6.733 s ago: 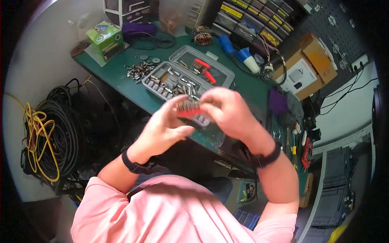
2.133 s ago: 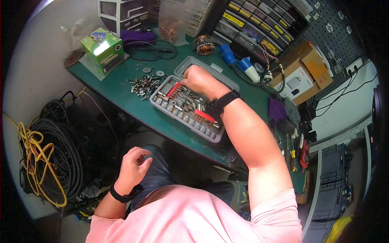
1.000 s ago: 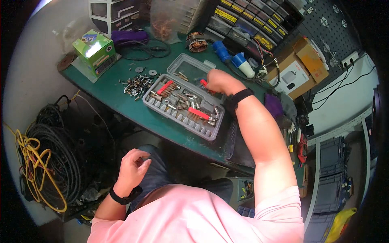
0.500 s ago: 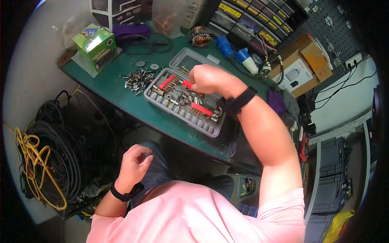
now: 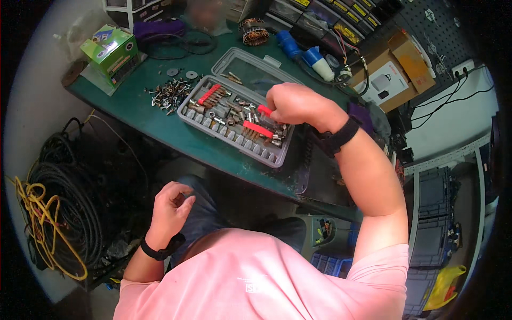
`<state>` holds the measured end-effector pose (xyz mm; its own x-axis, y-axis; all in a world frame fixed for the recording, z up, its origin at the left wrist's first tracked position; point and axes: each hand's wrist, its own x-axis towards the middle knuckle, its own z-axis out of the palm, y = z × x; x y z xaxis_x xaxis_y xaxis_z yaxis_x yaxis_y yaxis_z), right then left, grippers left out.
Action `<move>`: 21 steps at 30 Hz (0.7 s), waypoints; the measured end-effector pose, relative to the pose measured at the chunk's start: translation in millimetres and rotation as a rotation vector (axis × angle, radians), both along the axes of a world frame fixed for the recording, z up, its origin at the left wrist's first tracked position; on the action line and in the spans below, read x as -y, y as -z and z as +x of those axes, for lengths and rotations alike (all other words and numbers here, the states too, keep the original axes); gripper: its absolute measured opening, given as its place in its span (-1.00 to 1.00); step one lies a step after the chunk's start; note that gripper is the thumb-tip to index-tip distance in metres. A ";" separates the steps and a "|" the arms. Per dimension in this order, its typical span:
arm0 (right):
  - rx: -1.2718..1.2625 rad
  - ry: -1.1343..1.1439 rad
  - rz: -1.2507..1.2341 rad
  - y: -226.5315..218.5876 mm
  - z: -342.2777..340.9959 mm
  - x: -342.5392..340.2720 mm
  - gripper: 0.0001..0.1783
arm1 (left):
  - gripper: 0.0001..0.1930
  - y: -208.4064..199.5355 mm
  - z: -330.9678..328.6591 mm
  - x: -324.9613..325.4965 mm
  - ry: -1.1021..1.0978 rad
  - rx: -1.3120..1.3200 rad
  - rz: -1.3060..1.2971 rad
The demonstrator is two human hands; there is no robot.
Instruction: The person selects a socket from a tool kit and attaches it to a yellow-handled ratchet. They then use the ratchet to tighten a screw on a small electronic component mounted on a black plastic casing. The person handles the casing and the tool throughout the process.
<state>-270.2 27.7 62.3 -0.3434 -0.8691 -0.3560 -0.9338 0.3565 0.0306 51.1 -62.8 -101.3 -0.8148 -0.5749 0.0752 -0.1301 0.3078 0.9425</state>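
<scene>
The right hand (image 5: 296,104) was over the far right part of the grey socket tray (image 5: 234,121), which lay open on the green surface (image 5: 160,128). Its fingers were pinched narrowly on a small red-handled piece (image 5: 265,110) just above the tray's compartments. The left hand (image 5: 169,205) rested on the lap, well below the tray, fingers loosely curled and holding nothing. The step looked like sorting a bit into or out of the tray; the next move would call for careful aim at a single narrow slot among the crowded sockets.
</scene>
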 end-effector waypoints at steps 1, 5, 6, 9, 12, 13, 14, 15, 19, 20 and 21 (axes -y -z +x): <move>0.004 0.008 -0.061 2.5 -0.7 0.1 -0.80 | -0.85 -0.1 0.2 0.0 -0.001 -0.002 -0.005; -0.028 -0.023 0.049 10.5 7.8 3.6 -0.78 | -0.84 1.3 0.8 -0.1 -0.008 -0.009 -0.029; -0.030 -0.033 0.087 8.3 9.8 4.3 -0.78 | -0.84 1.8 1.5 -0.2 -0.014 -0.010 -0.035; 0.056 -0.025 0.130 -8.0 12.0 7.4 -0.77 | -0.84 2.3 2.8 -0.4 -0.018 -0.013 -0.017; 0.103 -0.040 0.005 -15.3 -0.2 18.8 -0.75 | -0.83 4.6 4.0 -0.3 -0.020 -0.008 -0.006; 0.101 -0.050 -0.061 -17.7 -7.3 23.9 -0.75 | -0.83 3.6 3.3 -0.1 -0.013 -0.012 -0.016; 0.094 -0.039 -0.126 -13.9 -16.3 32.2 -0.74 | -0.83 2.2 3.1 -0.2 -0.008 -0.016 -0.027; 0.040 -0.021 -0.154 -8.6 -23.8 44.1 -0.73 | -0.83 1.2 2.2 0.1 -0.002 -0.023 -0.038; -0.058 0.011 -0.271 17.9 -30.3 90.4 -0.62 | -0.83 -1.0 6.3 1.8 -0.018 -0.030 -0.032; -0.038 0.022 -0.227 17.5 -23.4 97.7 -0.53 | -0.83 0.4 10.3 2.6 -0.031 -0.021 -0.017; -0.032 0.034 -0.254 33.0 -33.9 105.7 -0.51 | -0.84 2.2 11.5 3.9 -0.031 -0.017 0.001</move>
